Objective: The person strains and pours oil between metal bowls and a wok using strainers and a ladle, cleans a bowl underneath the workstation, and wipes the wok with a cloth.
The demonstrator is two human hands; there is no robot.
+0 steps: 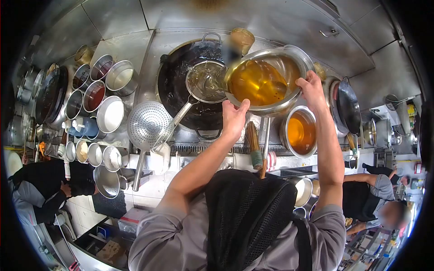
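Observation:
A wide steel basin (291, 55) of amber oil (253, 83) is tilted to the left between my two hands. My left hand (235, 119) grips its near left rim, thumb on top. On the right side, my right hand (311, 90) is closed over the rim. Pale liquid runs from the basin's left lip into a round mesh strainer (199, 74), which rests over the large black wok (174, 97). The strainer's long handle extends toward the lower left. Dark, shiny liquid shows in the wok.
A perforated ladle (147, 124) lies left of the wok. Several sauce containers (110, 113) stand farther left. Near my right forearm sits a pot of amber liquid (301, 132), beside a bamboo brush (254, 147). Other people (47, 189) stand left and right.

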